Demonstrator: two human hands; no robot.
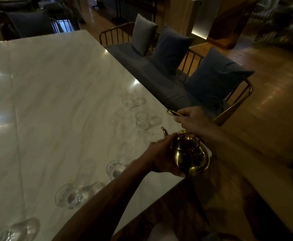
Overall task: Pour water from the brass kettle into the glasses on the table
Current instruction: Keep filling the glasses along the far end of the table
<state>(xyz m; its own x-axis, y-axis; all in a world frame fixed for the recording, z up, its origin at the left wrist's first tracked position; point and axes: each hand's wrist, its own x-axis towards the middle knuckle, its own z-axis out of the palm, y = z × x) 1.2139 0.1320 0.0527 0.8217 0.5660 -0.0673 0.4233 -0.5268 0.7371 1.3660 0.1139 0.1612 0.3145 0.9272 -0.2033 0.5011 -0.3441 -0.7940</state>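
Note:
A shiny brass kettle (191, 152) is held over the near right edge of the white marble table (55, 94). My right hand (189, 120) grips its handle from above. My left hand (161, 153) cups the kettle's left side below the curved spout, which points left toward the glasses. Several clear glasses stand in a row along the table's right side: one far (127, 100), one nearer (141, 120), one beside my left wrist (114, 168), one close to me (69, 195), and another at the bottom left corner (15, 230).
A metal-framed bench (234, 103) with blue-grey cushions (215, 75) runs along the table's right edge. Wooden floor (272, 80) lies beyond it. Dark chairs stand at the table's far end (29, 23).

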